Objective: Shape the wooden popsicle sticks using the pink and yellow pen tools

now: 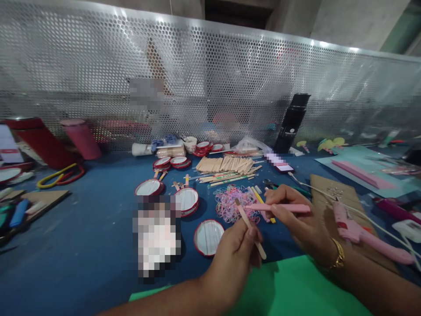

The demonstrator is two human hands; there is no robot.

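Observation:
My left hand [235, 252] is closed around a wooden craft stick [247, 221], which slants up to the left and has a darker patch at its far end. My right hand [296, 219] grips a pink marker [289, 208]; its tip points left and lies close to the stick's upper part. Whether the tip touches the wood I cannot tell. Behind both hands is a tangled heap of coloured rubber bands [230, 202]. A round red-rimmed disc [209, 238] lies left of my left hand, and green paper [296, 289] spreads beneath my wrists.
Craft sticks [226, 165] lie in a row farther back, near more red-rimmed discs [186, 199]. On the right, a pink glue gun [355, 230] rests on cardboard [322, 188], its white cable crossing the table. A black box [291, 123] stands by the perforated metal screen [184, 57].

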